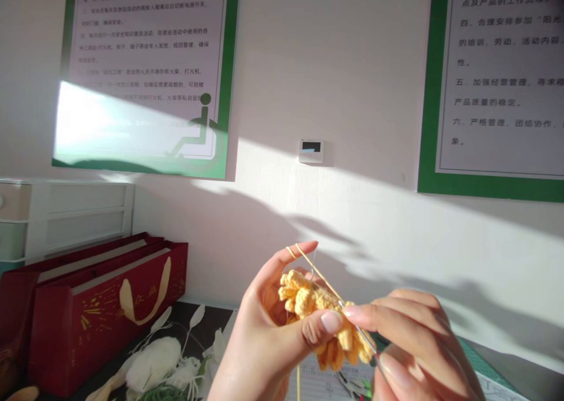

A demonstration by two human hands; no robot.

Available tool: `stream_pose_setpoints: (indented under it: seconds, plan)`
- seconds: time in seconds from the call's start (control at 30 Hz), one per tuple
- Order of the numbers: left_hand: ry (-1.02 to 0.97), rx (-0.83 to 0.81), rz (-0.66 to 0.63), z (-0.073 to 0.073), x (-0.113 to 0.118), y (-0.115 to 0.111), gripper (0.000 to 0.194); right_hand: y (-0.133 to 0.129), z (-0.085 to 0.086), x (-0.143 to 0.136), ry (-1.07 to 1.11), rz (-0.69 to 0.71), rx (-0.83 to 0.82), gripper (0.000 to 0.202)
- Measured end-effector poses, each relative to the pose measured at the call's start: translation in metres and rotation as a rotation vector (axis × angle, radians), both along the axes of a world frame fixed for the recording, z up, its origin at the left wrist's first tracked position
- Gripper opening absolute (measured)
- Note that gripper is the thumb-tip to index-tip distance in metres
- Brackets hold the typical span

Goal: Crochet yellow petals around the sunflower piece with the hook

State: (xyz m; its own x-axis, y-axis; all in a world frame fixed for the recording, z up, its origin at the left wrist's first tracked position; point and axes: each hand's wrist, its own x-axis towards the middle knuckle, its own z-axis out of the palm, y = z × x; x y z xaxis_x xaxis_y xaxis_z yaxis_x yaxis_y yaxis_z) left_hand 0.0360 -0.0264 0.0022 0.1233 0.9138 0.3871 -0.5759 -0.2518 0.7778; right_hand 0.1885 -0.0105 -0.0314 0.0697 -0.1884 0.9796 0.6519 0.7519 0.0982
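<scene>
My left hand [268, 330] pinches a yellow crocheted piece [324, 300] with many small petal-like loops, its thumb pressed on the front. Yellow yarn [321, 276] wraps round the raised left index finger and runs down to the work. My right hand [418, 342] grips a thin metal crochet hook [367, 337], its tip at the upper edge of the piece where the yarn meets it. The right index fingertip touches the piece near the hook. A strand of yarn hangs below the left hand.
Dark red gift bags [110, 307] stand at the left before a white drawer unit [88, 207]. White yarn [154, 363] and green yarn [165, 393] lie on the dark table. Pliers or scissors [350, 383] rest on printed paper [315, 383]. Behind is a wall with posters [231, 83] and a thermostat [311, 151].
</scene>
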Motion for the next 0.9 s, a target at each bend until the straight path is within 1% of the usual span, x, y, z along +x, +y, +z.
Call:
stream_pose_setpoints:
  seconds: [0.07,0.1,0.17,0.2,0.23,0.27,0.3,0.33,0.43,0.5,0.53,0.6,0.7,0.83,0.87,0.9]
  plan:
    - [-0.012,-0.012,0.000,0.000,0.000,0.000,0.082,0.002,-0.001,-0.007,0.072,0.019,0.020,0.028]
    - [-0.014,-0.014,0.000,0.000,0.000,0.000,0.082,0.002,0.000,-0.007,0.068,0.015,0.020,0.028]
    - [-0.014,-0.013,-0.008,0.001,0.001,0.001,0.082,0.001,0.003,-0.005,-0.013,-0.009,0.023,0.028]
    - [-0.016,-0.011,-0.012,0.001,0.001,0.001,0.082,0.000,0.004,-0.003,-0.190,-0.045,-0.051,0.025]
    - [-0.017,-0.010,-0.016,0.001,0.001,0.001,0.081,0.000,0.005,-0.002,-0.311,-0.056,-0.066,0.023]
    - [-0.018,-0.010,-0.020,0.001,0.001,0.002,0.080,0.000,0.005,-0.003,-0.243,-0.042,-0.077,0.024]
    - [-0.019,-0.011,-0.023,0.001,0.000,0.002,0.079,0.001,0.004,-0.004,-0.032,-0.011,0.026,0.027]
    - [-0.018,-0.012,-0.026,0.001,0.000,0.002,0.079,0.002,0.003,-0.005,0.031,0.013,0.040,0.027]
    - [-0.011,-0.011,-0.039,0.000,-0.001,0.003,0.077,0.001,0.000,-0.002,0.028,0.014,0.040,0.030]
    - [-0.008,-0.008,-0.058,-0.001,-0.002,0.004,0.076,-0.003,0.001,0.009,-0.287,-0.050,-0.100,0.029]
    - [-0.006,-0.004,-0.073,-0.001,-0.003,0.005,0.075,-0.005,0.001,0.016,-0.330,-0.072,-0.131,0.029]
    - [-0.002,0.005,-0.099,-0.003,-0.004,0.006,0.075,-0.008,0.003,0.027,-0.388,-0.061,-0.143,0.031]
    - [0.000,0.016,-0.108,-0.005,-0.004,0.007,0.076,-0.005,0.005,0.030,-0.357,0.006,-0.092,0.029]
    - [-0.007,0.005,-0.079,-0.005,-0.003,0.006,0.078,0.000,0.011,0.015,-0.187,0.135,0.044,0.031]
    - [-0.010,0.001,-0.070,-0.005,-0.003,0.006,0.078,0.000,0.014,0.012,-0.133,0.152,0.061,0.032]
    - [-0.011,0.000,-0.062,-0.004,-0.002,0.006,0.077,0.000,0.016,0.011,-0.143,0.158,0.028,0.031]
